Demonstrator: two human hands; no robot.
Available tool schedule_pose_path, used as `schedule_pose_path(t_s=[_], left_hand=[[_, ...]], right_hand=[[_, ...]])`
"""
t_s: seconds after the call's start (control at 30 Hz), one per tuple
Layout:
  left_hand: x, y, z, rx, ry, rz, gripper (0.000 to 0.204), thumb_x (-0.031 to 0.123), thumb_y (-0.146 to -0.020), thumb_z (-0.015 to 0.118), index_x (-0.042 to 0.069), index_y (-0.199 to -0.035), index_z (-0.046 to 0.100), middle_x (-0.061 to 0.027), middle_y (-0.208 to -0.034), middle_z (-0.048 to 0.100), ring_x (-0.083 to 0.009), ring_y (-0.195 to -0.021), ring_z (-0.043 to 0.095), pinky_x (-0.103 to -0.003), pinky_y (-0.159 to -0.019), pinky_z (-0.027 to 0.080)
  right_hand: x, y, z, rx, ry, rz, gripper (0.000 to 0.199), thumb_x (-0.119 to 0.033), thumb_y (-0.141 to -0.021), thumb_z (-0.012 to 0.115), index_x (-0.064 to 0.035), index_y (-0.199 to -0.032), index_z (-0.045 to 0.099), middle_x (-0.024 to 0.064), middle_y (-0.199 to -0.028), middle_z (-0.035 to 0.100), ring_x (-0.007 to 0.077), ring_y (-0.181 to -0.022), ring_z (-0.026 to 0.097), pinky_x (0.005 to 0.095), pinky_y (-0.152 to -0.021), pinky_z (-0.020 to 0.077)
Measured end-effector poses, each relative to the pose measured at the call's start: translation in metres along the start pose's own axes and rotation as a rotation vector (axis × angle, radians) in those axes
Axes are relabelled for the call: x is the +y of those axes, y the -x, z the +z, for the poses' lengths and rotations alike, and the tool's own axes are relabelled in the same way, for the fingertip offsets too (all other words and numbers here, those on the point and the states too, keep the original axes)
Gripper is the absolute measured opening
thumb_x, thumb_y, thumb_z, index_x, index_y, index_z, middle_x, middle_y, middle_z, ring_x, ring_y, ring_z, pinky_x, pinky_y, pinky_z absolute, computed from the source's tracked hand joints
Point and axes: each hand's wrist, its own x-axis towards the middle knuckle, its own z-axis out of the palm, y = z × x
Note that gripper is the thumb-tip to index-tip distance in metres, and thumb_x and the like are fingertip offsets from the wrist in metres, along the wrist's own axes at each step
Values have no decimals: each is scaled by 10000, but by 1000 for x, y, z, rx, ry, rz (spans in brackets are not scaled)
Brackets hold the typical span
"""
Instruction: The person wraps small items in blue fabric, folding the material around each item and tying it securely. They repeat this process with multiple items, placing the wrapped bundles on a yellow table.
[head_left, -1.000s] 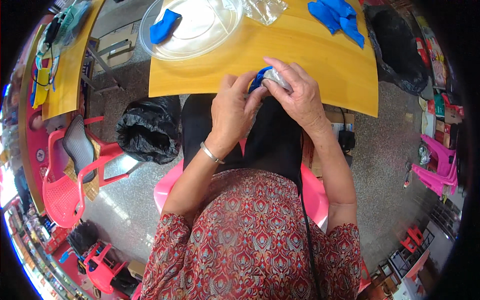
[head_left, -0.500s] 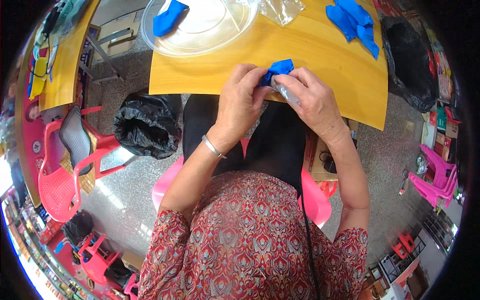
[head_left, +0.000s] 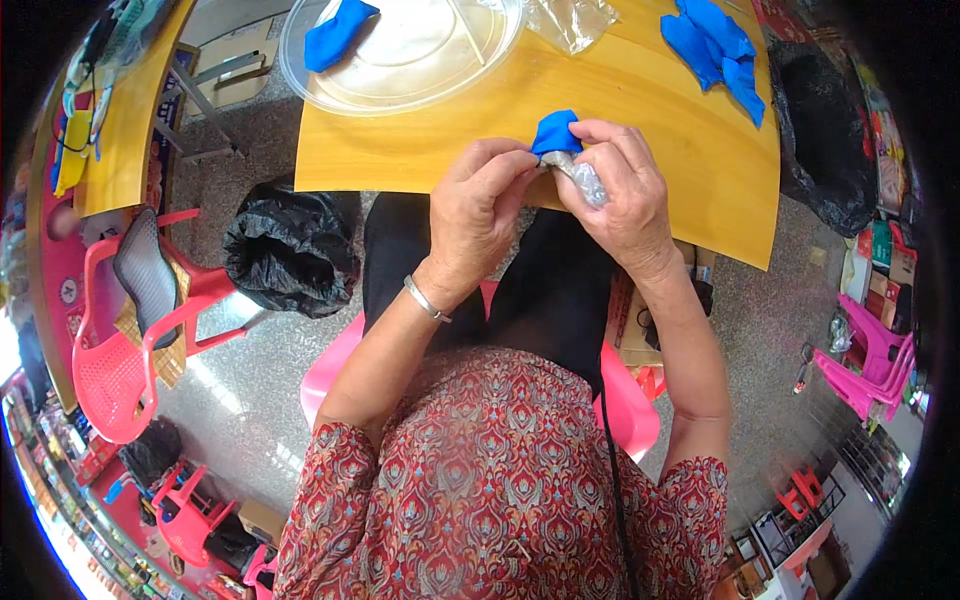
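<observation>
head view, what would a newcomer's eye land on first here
Probably the red patterned top filling the lower middle, then the bright blue piece between the left hand and right hand, over the near part of the yellow table. After that, perhaps the blue pieces at the table's upper right, and the red armchair on the floor at far left.

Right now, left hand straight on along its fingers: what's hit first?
Most likely the small, soft-looking blue piece with a greyish edge: the left hand appears right at that edge, though depth and contact are unclear.
</observation>
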Motion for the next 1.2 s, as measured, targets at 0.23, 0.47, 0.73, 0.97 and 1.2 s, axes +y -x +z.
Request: schedule_pose_path(t_s=[0.23,0.47,0.73,0.97,1.2], left_hand=[[-1,4,-2,96,3,15,169,-28,-795,725,48,-943,699,-98,-970,668,-215,-858,651,-291,-709,524],[-8,5,-8,140,-129,138,186,-21,-775,743,55,-941,710,-101,-963,669,-212,-839,653,-284,-703,528],[-12,1,-18,46,-226,369,285,-57,-705,721,58,-966,713,-89,-968,662,-234,-841,647,-321,-702,532],[-13,4,-13,35,-288,368,295,-48,-682,713,68,-952,700,-77,-963,634,-251,-884,624,-350,-742,509],[-15,-6,-11,5,-43,28,142,-54,-828,667,37,-937,662,-94,-949,642,-194,-861,631,-281,-772,503]], right_hand=[[-1,1,6,1,-75,77,223,-37,-675,760,-24,-797,574,116,-943,642,307,-864,630,387,-739,525],[-6,-4,4,-17,-162,180,187,-47,-716,738,-20,-839,599,121,-884,642,302,-812,644,374,-712,529],[-2,-4,5,12,-222,273,161,-87,-740,752,-36,-847,643,107,-808,647,269,-739,656,343,-661,519],[4,0,-1,-26,-358,438,169,-133,-751,776,-47,-853,673,76,-800,681,177,-704,650,294,-652,511],[15,2,3,-21,-485,617,195,-167,-758,788,-50,-872,683,57,-800,695,118,-710,632,268,-665,509]])
